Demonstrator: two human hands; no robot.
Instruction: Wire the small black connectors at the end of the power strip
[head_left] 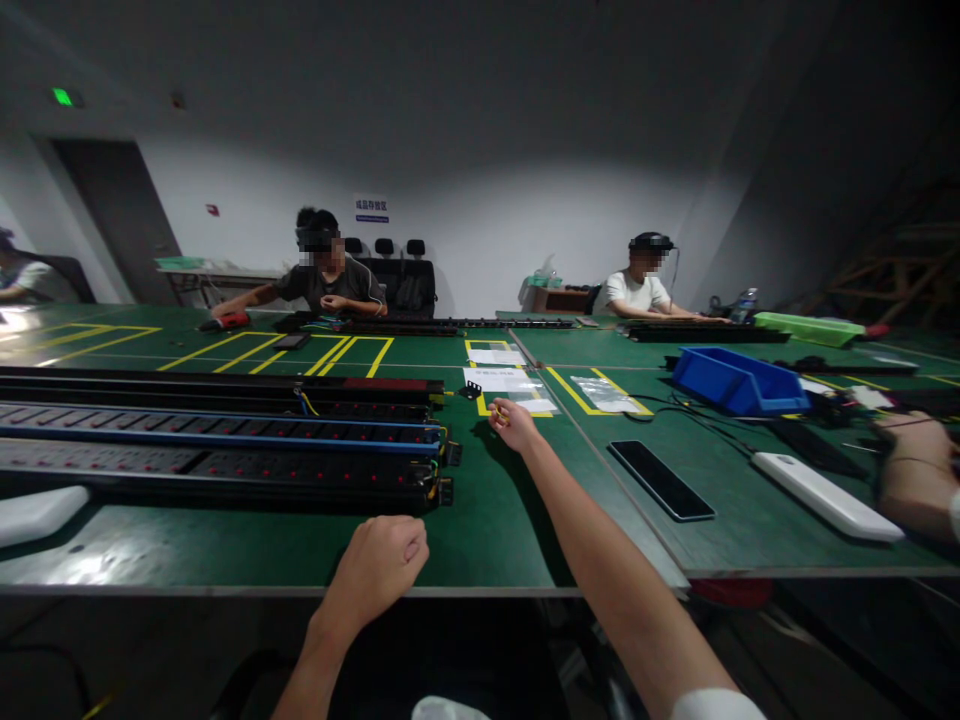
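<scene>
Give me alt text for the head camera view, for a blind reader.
A person's right hand extends over a green table, pinching what looks like a small yellowish item. The left hand is curled in front of long black strips with red dots. Two co-workers are across the table.

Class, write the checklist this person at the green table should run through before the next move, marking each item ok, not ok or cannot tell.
1. Power strips side by side on the table: ok.
2. Wires tucked in: not ok; a yellow wire sticks up.
3. Black bracket near the right hand: ok.
4. Right hand's contents identified: cannot tell; something small and yellowish shows there.
5. Left hand empty: cannot tell; it is curled.
6. Black phone clear of both hands: ok.
</scene>
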